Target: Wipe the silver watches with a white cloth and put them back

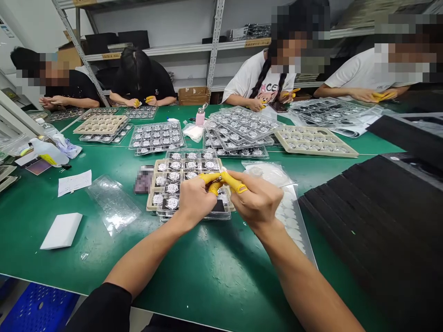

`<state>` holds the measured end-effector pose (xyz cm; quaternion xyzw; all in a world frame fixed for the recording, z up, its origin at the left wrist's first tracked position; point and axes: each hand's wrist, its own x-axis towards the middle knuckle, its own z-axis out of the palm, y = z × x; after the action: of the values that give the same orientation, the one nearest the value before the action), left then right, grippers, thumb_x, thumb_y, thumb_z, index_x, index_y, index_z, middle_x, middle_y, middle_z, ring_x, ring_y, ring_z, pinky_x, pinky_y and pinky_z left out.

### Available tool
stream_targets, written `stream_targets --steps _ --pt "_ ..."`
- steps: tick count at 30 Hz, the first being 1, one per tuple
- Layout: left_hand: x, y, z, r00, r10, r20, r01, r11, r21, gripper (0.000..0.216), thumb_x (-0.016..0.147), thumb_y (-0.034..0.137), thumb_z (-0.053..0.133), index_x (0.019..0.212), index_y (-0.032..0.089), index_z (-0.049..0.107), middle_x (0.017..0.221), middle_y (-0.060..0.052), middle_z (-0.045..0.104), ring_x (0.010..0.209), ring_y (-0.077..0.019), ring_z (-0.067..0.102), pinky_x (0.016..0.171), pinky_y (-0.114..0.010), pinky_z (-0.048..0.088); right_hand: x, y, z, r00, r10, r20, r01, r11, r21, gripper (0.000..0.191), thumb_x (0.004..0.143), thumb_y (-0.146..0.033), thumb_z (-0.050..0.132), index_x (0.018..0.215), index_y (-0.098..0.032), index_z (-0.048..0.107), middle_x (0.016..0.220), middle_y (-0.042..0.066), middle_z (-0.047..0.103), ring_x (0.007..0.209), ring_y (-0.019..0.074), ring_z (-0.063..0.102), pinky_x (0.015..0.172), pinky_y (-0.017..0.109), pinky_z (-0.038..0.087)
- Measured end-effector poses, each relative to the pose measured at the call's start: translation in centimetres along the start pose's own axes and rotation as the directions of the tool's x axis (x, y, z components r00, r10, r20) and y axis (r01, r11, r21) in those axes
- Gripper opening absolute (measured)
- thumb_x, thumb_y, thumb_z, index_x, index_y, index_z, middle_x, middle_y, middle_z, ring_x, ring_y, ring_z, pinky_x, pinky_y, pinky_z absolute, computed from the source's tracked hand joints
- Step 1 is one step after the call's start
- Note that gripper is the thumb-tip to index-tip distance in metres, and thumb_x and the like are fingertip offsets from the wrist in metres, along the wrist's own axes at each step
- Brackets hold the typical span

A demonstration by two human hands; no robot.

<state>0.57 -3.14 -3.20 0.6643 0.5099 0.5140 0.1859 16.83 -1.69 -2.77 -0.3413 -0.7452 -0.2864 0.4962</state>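
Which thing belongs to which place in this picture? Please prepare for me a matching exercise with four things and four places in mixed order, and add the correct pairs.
Things
1. Small dark part
2. Pink bottle
3. White block
4. Blue perforated plastic piece

Places
A. Below the table, at lower left
B. Between the fingertips of the left hand and right hand
C. On the table, nearer the wearer than the handwritten note
D. Between tray stacks toward the far side

Pairs: 1-B; 2-D; 3-C; 4-A
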Motion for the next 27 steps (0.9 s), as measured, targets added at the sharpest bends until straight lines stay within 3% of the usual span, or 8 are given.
stream_targets --steps 3,9,15,21,24,27 --pt "0.1 0.0 -0.1 1.000 -0.021 0.007 0.022 0.998 -0.055 0.035 0.081 0.005 0.070 0.107 0.025 0.083 0.100 -0.003 0.084 0.085 -0.0199 0.080 0.082 -0.033 0.067 -0.4 -0.2 0.3 1.000 0.008 -0.001 -0.008 0.998 0.057 0.044 0.077 -0.005 0.056 0.109 -0.026 0.079 0.095 0.001 0.082 0.065 0.0134 0.068 0.056 0.028 0.038" --pt "0.0 -0.3 1.0 0.986 -0.165 0.005 0.155 0.918 -0.365 0.022 0.083 0.015 0.076 0.104 0.019 0.081 0.100 -0.005 0.084 0.088 -0.0189 0.081 0.086 -0.031 0.067 -0.1 0.1 0.1 0.977 0.208 0.049 -0.207 0.978 -0.036 0.039 0.067 -0.003 0.055 0.089 -0.022 0.079 0.086 -0.001 0.081 0.053 0.0113 0.060 0.050 0.029 0.031" --pt "0.4 -0.4 1.5 0.974 -0.220 -0.048 0.159 0.823 -0.546 0.025 0.078 0.027 0.084 0.098 0.014 0.078 0.097 -0.008 0.083 0.090 -0.0203 0.081 0.084 -0.029 0.067 0.3 0.1 0.5 0.926 0.366 0.092 -0.377 0.888 0.264 0.044 0.071 0.001 0.051 0.092 -0.024 0.080 0.088 0.000 0.079 0.073 0.0141 0.072 0.060 0.024 0.050" --pt "0.3 -0.2 0.5 0.999 -0.043 -0.008 0.038 0.936 -0.350 0.023 0.084 0.023 0.077 0.106 0.017 0.080 0.104 -0.008 0.082 0.090 -0.0198 0.080 0.083 -0.030 0.068 0.1 -0.1 0.3 0.957 0.286 0.047 -0.284 0.894 0.345 0.046 0.074 0.000 0.054 0.101 -0.026 0.080 0.095 0.001 0.080 0.078 0.0157 0.074 0.067 0.027 0.058" --pt "0.0 -0.2 0.1 0.998 0.056 -0.037 -0.063 0.976 -0.207 0.025 0.085 0.020 0.075 0.109 0.020 0.081 0.107 -0.008 0.082 0.090 -0.0202 0.080 0.083 -0.031 0.068 0.0 0.1 -0.1 0.975 0.216 0.054 -0.223 0.950 0.218 0.044 0.071 -0.001 0.054 0.098 -0.024 0.079 0.095 0.001 0.081 0.069 0.0139 0.071 0.058 0.025 0.050" --pt "-0.1 -0.2 0.1 0.996 0.070 -0.061 -0.080 0.983 -0.164 0.022 0.087 0.021 0.075 0.108 0.020 0.082 0.103 -0.007 0.083 0.089 -0.0197 0.080 0.084 -0.031 0.068 0.2 0.5 -0.5 0.983 0.160 0.089 -0.162 0.987 0.018 0.039 0.067 0.000 0.055 0.090 -0.021 0.079 0.088 -0.001 0.081 0.057 0.0107 0.062 0.050 0.027 0.035"
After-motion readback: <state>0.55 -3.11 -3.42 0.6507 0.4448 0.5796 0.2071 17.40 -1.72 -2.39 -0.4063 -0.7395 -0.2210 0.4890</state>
